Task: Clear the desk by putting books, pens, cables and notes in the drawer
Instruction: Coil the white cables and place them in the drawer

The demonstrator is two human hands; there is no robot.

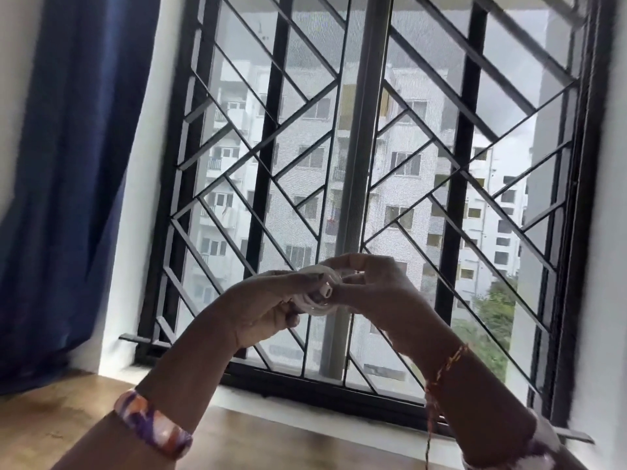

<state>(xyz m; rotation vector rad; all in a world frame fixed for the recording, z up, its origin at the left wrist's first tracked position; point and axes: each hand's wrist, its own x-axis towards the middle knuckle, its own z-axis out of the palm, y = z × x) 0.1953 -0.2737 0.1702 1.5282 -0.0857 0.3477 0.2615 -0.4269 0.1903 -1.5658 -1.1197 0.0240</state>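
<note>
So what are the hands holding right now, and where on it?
A coiled white cable, held up between both hands: left hand grips the bundle's left side, right hand pinches its right side.

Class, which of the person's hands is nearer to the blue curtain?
Left. The left hand grips the coiled white cable on the side toward the blue curtain; the right hand holds its far side.

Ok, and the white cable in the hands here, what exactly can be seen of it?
The cable is white, thin and glossy, like plastic, wound into a small coil with a rounded plug end poking out at the front. It is held up in the air in front of the window, above the desk. The left hand grips the coil from the left, the right hand pinches it from the right. Blur hides finer detail.
</note>
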